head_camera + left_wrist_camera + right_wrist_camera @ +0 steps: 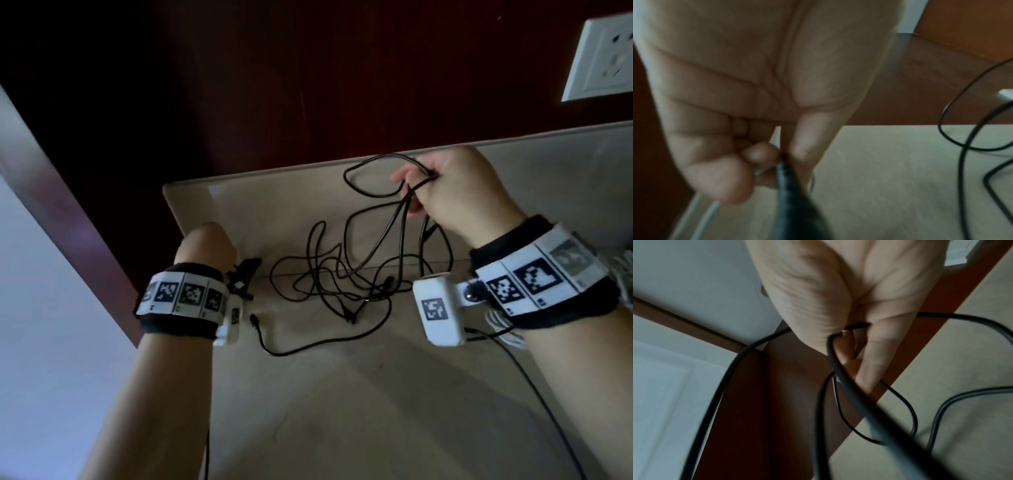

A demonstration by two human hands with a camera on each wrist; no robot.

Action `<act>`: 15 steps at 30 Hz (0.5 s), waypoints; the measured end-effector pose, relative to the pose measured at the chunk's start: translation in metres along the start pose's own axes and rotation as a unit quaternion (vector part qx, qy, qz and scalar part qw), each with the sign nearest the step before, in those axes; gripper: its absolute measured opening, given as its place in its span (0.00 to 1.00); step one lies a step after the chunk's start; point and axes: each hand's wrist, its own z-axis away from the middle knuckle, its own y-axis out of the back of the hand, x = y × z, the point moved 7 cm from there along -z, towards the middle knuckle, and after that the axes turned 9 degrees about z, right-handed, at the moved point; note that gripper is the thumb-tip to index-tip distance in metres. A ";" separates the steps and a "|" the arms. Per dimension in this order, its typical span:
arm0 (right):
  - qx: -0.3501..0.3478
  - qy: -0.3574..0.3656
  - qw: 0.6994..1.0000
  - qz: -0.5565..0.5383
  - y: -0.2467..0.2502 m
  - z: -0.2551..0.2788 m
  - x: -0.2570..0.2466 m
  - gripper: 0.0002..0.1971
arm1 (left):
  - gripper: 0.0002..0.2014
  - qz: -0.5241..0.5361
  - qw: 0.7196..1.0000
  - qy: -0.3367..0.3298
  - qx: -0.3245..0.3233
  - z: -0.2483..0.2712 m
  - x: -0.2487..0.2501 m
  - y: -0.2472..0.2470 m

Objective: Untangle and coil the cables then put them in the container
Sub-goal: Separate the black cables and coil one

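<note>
A beige table (359, 394) carries a tangle of black cables (342, 274), loops rising from the heap to the right hand (459, 192), whose curled fingers clutch several strands. The left hand (205, 246) pinches a black cable end (785, 172) between thumb and fingertips, beside the heap.

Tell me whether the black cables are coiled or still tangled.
Still tangled: the black cables sprawl in crossing loops over the table, and the right hand holds up a few strands.

We see thin black cables (346, 274) w/ smooth, slightly glossy plastic sheath on matt beige wood-look tabletop (342, 394).
</note>
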 end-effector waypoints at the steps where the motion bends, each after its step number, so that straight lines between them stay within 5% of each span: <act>1: 0.002 -0.001 1.000 -0.001 0.000 0.001 -0.001 0.14 | 0.11 0.005 1.000 -0.005 -0.003 0.001 0.003 -0.001; 7: -0.010 0.005 1.000 0.025 -0.004 0.003 0.000 0.13 | 0.14 0.084 0.991 -0.086 -0.056 0.021 0.051 0.002; 11: -0.057 0.022 0.990 0.131 -0.012 0.003 0.003 0.07 | 0.13 0.230 0.935 -0.197 -0.183 0.071 0.112 0.004; 15: -0.129 0.019 0.946 0.297 -0.020 0.005 0.016 0.18 | 0.16 0.189 0.909 -0.239 -0.285 0.100 0.133 -0.013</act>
